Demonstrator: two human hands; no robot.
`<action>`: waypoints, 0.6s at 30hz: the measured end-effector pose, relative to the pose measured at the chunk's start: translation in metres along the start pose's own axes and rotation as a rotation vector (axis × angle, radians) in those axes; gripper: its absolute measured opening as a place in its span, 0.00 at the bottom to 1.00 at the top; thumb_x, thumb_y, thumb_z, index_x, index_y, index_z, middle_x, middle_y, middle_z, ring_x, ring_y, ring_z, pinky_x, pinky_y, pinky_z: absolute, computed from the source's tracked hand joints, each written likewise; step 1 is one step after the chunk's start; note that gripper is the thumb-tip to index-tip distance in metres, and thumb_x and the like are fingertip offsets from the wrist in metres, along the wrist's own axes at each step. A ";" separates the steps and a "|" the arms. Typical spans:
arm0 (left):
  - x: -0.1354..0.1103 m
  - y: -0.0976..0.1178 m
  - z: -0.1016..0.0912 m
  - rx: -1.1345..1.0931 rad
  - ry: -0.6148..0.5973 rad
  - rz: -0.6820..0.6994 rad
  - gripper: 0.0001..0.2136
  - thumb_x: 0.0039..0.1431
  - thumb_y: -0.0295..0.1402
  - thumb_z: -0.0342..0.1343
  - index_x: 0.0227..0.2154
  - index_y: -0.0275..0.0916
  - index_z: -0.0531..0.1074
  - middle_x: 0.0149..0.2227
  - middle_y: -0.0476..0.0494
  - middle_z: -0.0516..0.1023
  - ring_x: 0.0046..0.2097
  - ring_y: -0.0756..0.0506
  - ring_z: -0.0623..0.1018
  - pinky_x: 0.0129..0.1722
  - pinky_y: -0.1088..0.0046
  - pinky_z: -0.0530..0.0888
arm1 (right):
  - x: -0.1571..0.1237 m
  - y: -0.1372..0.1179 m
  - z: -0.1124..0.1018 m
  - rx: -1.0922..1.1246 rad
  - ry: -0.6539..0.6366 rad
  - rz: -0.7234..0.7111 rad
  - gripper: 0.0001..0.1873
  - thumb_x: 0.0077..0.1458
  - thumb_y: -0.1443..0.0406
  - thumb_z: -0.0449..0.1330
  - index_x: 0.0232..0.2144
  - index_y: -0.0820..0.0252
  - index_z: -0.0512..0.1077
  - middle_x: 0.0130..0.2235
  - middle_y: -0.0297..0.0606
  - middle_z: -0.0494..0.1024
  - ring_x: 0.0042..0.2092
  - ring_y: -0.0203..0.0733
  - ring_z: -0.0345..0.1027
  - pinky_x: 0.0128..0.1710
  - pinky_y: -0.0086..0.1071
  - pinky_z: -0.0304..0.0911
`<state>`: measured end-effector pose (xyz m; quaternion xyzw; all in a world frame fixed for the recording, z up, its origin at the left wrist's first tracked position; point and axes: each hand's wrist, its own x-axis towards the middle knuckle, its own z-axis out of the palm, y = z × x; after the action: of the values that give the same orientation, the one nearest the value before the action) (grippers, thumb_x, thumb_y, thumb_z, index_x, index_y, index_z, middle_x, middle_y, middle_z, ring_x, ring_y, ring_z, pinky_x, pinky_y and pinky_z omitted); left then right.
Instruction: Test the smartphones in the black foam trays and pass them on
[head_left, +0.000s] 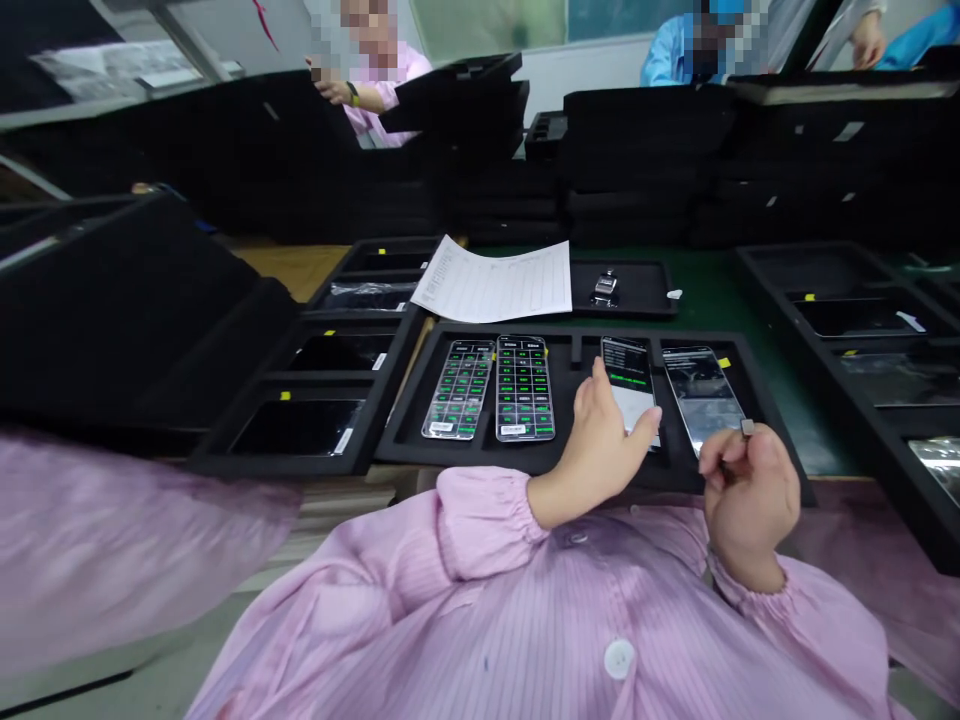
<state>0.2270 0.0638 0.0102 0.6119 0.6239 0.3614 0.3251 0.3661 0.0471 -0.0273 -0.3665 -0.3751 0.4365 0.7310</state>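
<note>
My left hand (600, 440) lies over the lower part of a phone (631, 385) with a lit text screen, its thumb and fingers spread at the phone's two sides. A small silvery square piece (747, 427) is pinched between the thumb and fingertips of my right hand (752, 490). Just beyond that hand, another phone (697, 390) with a text screen lies tilted in the black foam tray (577, 458). On the tray's left side rest a phone with a green-lettered grid (459, 385) and a second grid-screen phone (524, 385).
A printed sheet (502, 280) partly covers the trays behind. Beside it, a small metallic device (606, 286) sits in a shallow black tray (652, 275). Dark-screened phones fill a left tray (367, 400) and a right tray (825, 350). Stacked black trays (645, 150) stand behind, with co-workers beyond.
</note>
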 end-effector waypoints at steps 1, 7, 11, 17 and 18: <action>0.007 0.000 0.000 -0.164 0.014 -0.067 0.38 0.59 0.37 0.59 0.67 0.29 0.49 0.65 0.23 0.63 0.68 0.32 0.63 0.64 0.51 0.64 | 0.000 -0.002 0.000 0.011 0.000 0.010 0.19 0.62 0.57 0.57 0.21 0.59 0.64 0.20 0.31 0.66 0.21 0.32 0.58 0.18 0.24 0.46; 0.036 0.003 -0.001 -0.609 -0.032 -0.262 0.18 0.50 0.19 0.56 0.46 0.33 0.67 0.40 0.37 0.80 0.42 0.40 0.81 0.45 0.60 0.78 | -0.007 -0.018 -0.005 0.221 -0.126 0.309 0.18 0.47 0.66 0.60 0.15 0.60 0.55 0.25 0.35 0.72 0.17 0.26 0.49 0.17 0.25 0.44; 0.019 0.018 -0.005 -0.824 0.067 -0.072 0.19 0.52 0.22 0.59 0.46 0.38 0.63 0.43 0.41 0.78 0.47 0.42 0.80 0.49 0.60 0.76 | -0.018 -0.021 0.005 0.287 -0.288 0.634 0.13 0.47 0.63 0.65 0.23 0.58 0.63 0.22 0.31 0.71 0.15 0.25 0.44 0.15 0.23 0.38; -0.009 0.030 0.007 -0.796 0.108 0.124 0.21 0.57 0.25 0.58 0.52 0.43 0.60 0.49 0.42 0.74 0.52 0.42 0.77 0.55 0.57 0.73 | -0.025 -0.008 0.016 0.099 -0.296 0.548 0.24 0.50 0.51 0.72 0.22 0.60 0.66 0.19 0.33 0.72 0.16 0.25 0.48 0.15 0.20 0.42; -0.010 0.031 0.009 -0.809 0.126 0.137 0.21 0.58 0.25 0.57 0.52 0.43 0.60 0.49 0.42 0.74 0.52 0.42 0.77 0.55 0.57 0.73 | -0.025 -0.006 0.015 0.070 -0.281 0.535 0.24 0.49 0.51 0.73 0.22 0.60 0.66 0.19 0.32 0.71 0.16 0.26 0.50 0.15 0.20 0.44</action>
<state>0.2514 0.0538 0.0315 0.4515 0.4082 0.6348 0.4759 0.3470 0.0249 -0.0209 -0.3630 -0.3474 0.6726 0.5433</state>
